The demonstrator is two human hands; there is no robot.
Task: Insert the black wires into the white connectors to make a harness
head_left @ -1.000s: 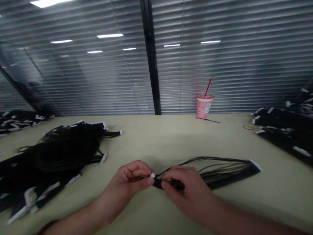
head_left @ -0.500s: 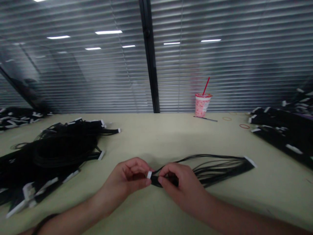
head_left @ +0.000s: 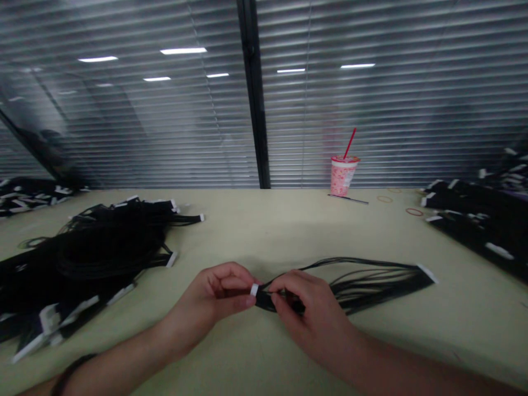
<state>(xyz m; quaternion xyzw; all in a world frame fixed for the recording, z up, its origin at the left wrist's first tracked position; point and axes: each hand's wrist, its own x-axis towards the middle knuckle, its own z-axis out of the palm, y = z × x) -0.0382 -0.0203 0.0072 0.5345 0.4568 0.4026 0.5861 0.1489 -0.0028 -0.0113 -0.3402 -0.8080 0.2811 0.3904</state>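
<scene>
The left hand (head_left: 210, 297) and right hand (head_left: 309, 313) are both closed in pinches on a single black wire harness (head_left: 383, 287), which lies on the worktop (head_left: 289, 231) just in front of the person. The left fingers (head_left: 231, 281) hold the harness near its white-tipped end (head_left: 254, 290), and the right fingers (head_left: 289, 286) grip the dark wires just beside it. The step in hand is working that end between both hands. The strands fan rightward to a second white-tipped end (head_left: 427, 273). Also there: one large tangled heap of similar harnesses (head_left: 111, 253) at left, one smaller pile (head_left: 28, 198) beyond it, one stack (head_left: 466, 212) at right, one pink patterned cup (head_left: 342, 177) with one red straw (head_left: 350, 144), and two rubber bands (head_left: 414, 212) near it.
</scene>
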